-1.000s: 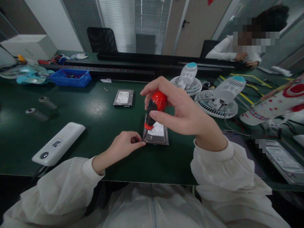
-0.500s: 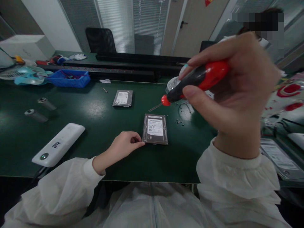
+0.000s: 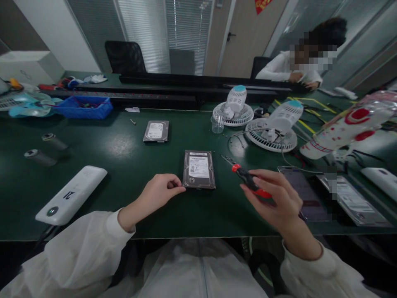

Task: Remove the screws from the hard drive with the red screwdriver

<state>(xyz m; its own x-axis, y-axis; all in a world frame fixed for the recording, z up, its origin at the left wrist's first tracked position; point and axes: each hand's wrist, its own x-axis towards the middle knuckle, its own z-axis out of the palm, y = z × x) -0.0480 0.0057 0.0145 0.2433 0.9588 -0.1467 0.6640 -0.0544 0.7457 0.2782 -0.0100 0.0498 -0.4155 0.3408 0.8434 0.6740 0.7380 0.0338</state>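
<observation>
In the head view a hard drive (image 3: 199,169), label up, lies flat on the green table in front of me. My left hand (image 3: 161,188) has thumb and curled fingers at its lower left corner, gripping the edge. To the right of the drive, my right hand (image 3: 276,196) is closed around a red and black screwdriver (image 3: 247,178). Its shaft points up and left toward several small screws (image 3: 229,159) on the table, and cannot tell whether the tip touches them. A second hard drive (image 3: 156,131) lies farther back to the left.
At left are a white power bank (image 3: 72,194), two metal cylinders (image 3: 40,157) and a blue bin (image 3: 85,107). White fan parts (image 3: 269,132) and a clear cup (image 3: 217,124) stand back right. A phone (image 3: 305,192) lies right. Another person (image 3: 276,66) sits across.
My right hand has come down from high in front of the camera to just above the table, carrying the screwdriver. The left hand stays at the drive's corner. The view has shifted slightly.
</observation>
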